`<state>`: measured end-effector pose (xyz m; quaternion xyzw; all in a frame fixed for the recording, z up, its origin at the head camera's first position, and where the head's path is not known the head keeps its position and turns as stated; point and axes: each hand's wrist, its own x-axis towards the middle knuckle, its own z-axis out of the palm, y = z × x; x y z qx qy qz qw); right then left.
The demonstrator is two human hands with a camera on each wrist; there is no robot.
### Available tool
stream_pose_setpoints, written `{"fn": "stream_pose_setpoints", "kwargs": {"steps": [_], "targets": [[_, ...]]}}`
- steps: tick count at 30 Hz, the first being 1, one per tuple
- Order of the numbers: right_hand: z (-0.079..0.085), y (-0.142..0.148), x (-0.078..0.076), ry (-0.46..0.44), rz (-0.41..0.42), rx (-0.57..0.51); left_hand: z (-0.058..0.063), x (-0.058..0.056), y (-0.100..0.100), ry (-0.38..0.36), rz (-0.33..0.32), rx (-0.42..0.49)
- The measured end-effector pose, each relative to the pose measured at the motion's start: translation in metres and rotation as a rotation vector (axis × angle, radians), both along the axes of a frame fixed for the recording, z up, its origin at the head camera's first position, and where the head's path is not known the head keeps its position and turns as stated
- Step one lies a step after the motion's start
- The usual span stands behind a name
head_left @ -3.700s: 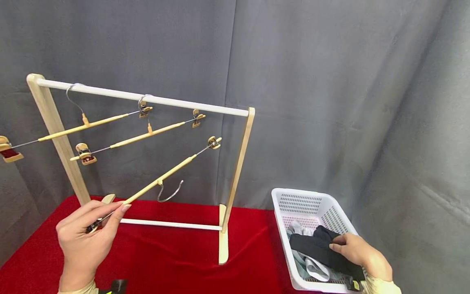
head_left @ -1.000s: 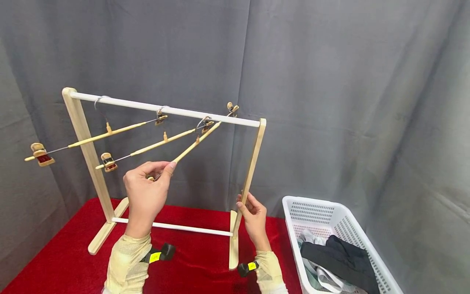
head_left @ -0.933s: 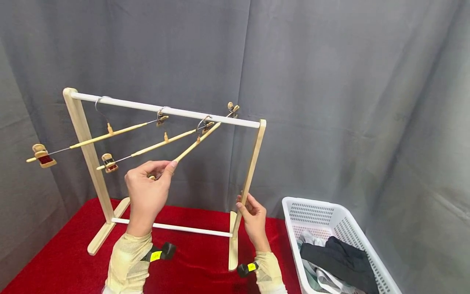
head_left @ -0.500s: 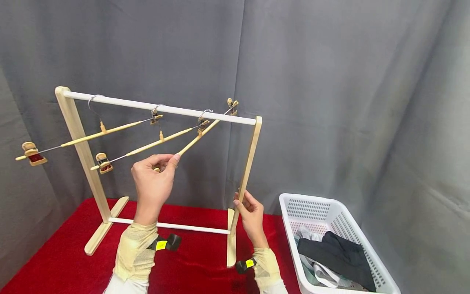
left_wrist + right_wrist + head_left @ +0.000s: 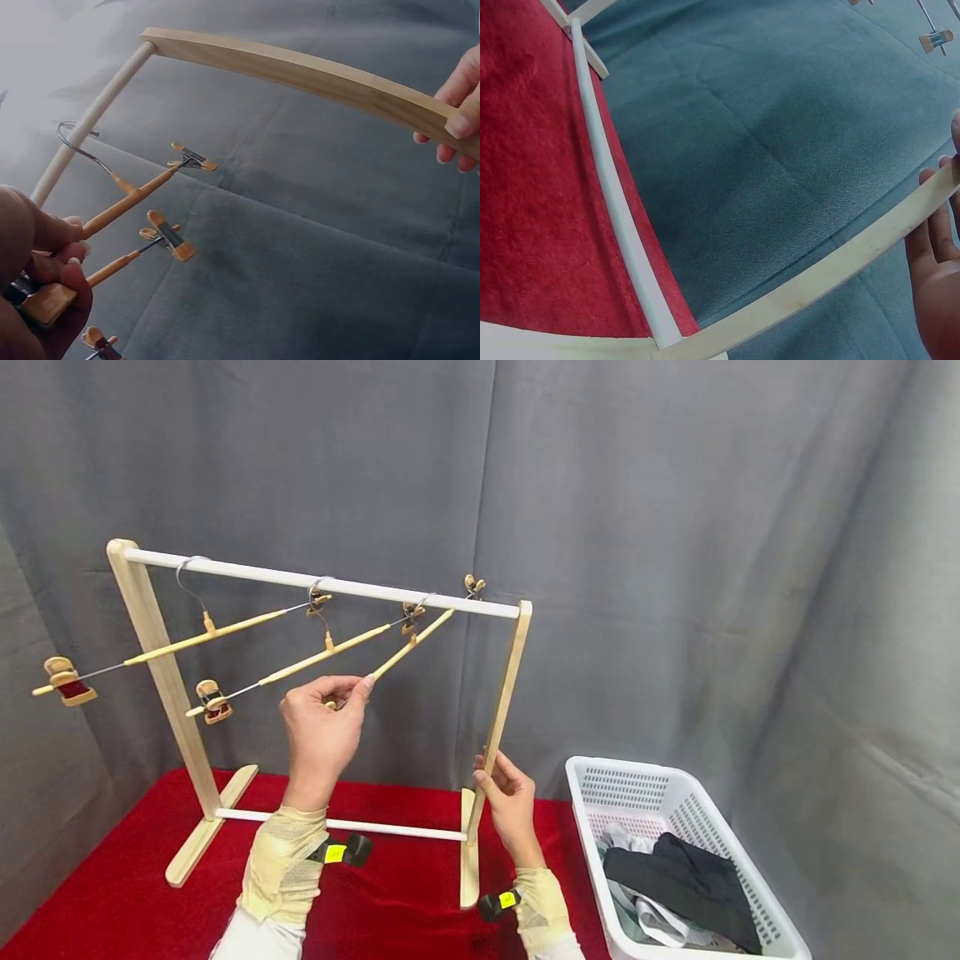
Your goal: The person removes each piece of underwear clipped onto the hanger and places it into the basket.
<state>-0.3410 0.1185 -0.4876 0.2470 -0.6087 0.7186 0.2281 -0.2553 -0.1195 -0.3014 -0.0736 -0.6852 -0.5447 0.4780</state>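
Observation:
My left hand [image 5: 322, 727] pinches the near end of a wooden clip hanger [image 5: 397, 657]. This hanger slants up to the right, and its metal hook [image 5: 88, 153] loops over the white top rail [image 5: 258, 575] of a small wooden rack. With thumb and fingers, my right hand [image 5: 513, 806] grips the rack's right post [image 5: 504, 702] low down. Two more clip hangers, a left one [image 5: 198, 643] and a middle one [image 5: 322, 662], hang from the rail with bare clips. The near clip [image 5: 49, 303] of the held hanger is partly covered by my left fingers.
At the right stands a white plastic basket [image 5: 581, 806] with black cloth [image 5: 693, 881] and white and grey-green cloth [image 5: 660, 922] in it. A red cloth [image 5: 390, 893] covers the table under the rack's feet. Grey curtains [image 5: 637, 543] hang close behind.
Since the oldest frame, the held hanger has risen and its hook has reached the rail. My right hand has left the black cloth for the post. Lately, the hanger's far end dips slightly.

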Motion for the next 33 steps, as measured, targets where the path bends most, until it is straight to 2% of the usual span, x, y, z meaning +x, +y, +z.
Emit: {"fn": "stream_pose_setpoints", "kwargs": {"steps": [3,7,10,13,24,29,33], "targets": [[-0.001,0.0,0.0,-0.003,-0.005,-0.001,-0.003,-0.004,0.001,0.01,-0.006,0.01],[-0.002,0.002,0.0,-0.002,-0.005,0.005,-0.013,-0.017,0.0,0.01,0.001,0.022],[-0.002,0.003,0.001,-0.007,-0.016,0.009,-0.022,-0.026,-0.003,-0.006,0.003,0.023],[-0.001,0.005,0.002,-0.009,-0.032,0.018,-0.025,-0.03,-0.004,-0.035,0.004,0.021],[0.002,0.006,0.0,-0.008,-0.065,0.054,-0.02,-0.028,-0.003,-0.144,-0.016,-0.04],[0.002,0.004,0.0,0.01,-0.063,0.066,-0.02,-0.026,-0.002,-0.142,-0.011,-0.046],[0.006,0.004,-0.001,0.008,-0.067,0.064,-0.021,-0.028,0.001,-0.117,-0.011,-0.038]]}}
